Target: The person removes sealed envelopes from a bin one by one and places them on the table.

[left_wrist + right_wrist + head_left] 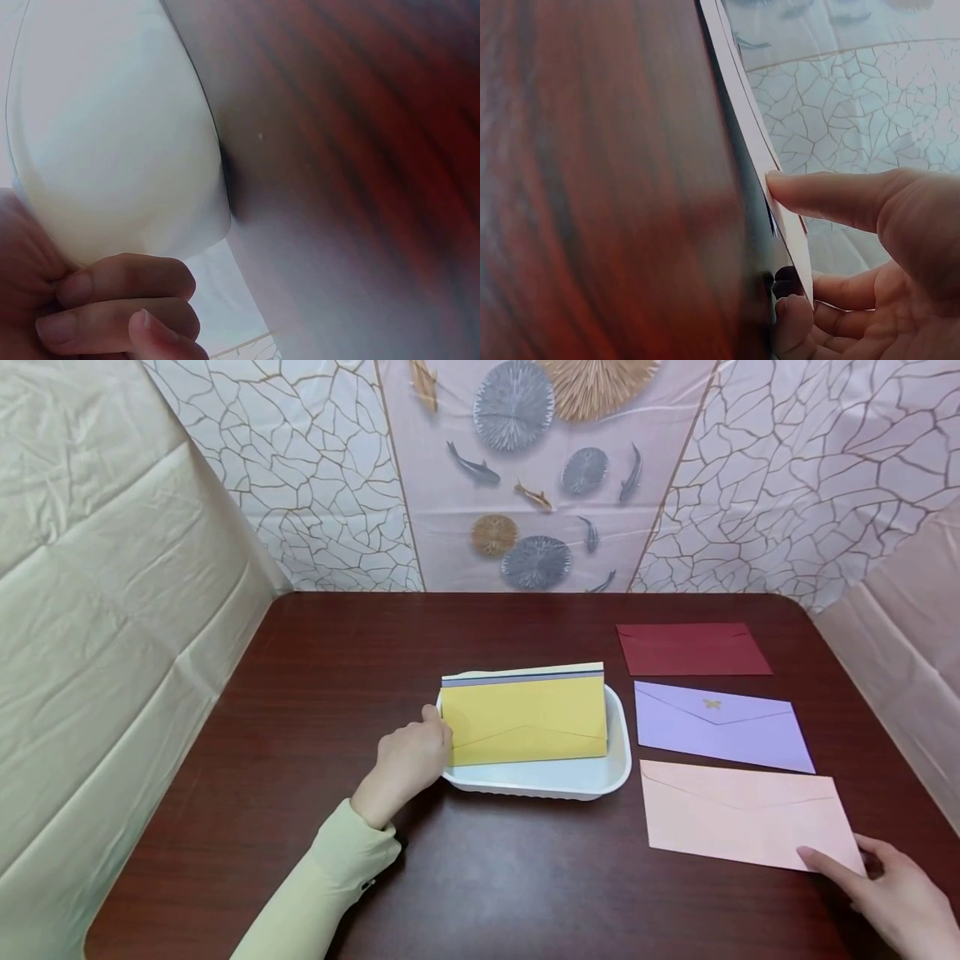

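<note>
In the head view my left hand [408,758] grips the left end of a white plastic tray [536,778]. Its curled fingers show under the tray's rim in the left wrist view. Several envelopes stand stacked in the tray, a yellow envelope [525,714] in front and edges of others behind it. At the lower right, my right hand [903,893] pinches the near right corner of a pale pink envelope [731,818] between thumb and fingers. The right wrist view shows that envelope [742,105] edge-on, its corner between thumb and fingers, close over the table.
Beyond the pink envelope lie a lavender envelope [712,735] with a gold butterfly and a dark red envelope [693,650], forming a column on the right. The dark wood table [322,668] ends at a patterned cloth backdrop [337,485], with cloth on both sides.
</note>
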Demonstrator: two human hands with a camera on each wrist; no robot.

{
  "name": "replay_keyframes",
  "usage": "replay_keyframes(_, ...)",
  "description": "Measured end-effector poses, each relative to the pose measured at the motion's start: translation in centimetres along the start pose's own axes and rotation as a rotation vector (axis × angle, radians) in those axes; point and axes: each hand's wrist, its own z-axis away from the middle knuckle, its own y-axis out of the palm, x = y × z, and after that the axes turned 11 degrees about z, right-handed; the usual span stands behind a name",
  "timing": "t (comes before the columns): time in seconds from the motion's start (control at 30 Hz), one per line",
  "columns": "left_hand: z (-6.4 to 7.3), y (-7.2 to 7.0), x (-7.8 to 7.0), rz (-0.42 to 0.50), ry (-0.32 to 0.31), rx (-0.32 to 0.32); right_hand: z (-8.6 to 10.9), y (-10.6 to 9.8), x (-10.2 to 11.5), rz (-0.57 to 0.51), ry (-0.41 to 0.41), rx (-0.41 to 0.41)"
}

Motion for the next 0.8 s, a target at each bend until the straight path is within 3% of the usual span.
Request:
replay_keyframes(0.27,-0.1,0.03,0.11,0.004,-0.001,0.007,-0.14,0.61,0.2,-0.068,0.108,0.012)
replay_keyframes(0.8,-0.09,0.22,0.36,0.008,0.018,-0.003,-0.12,0.64,0.16,-0.102,0.069,-0.014)
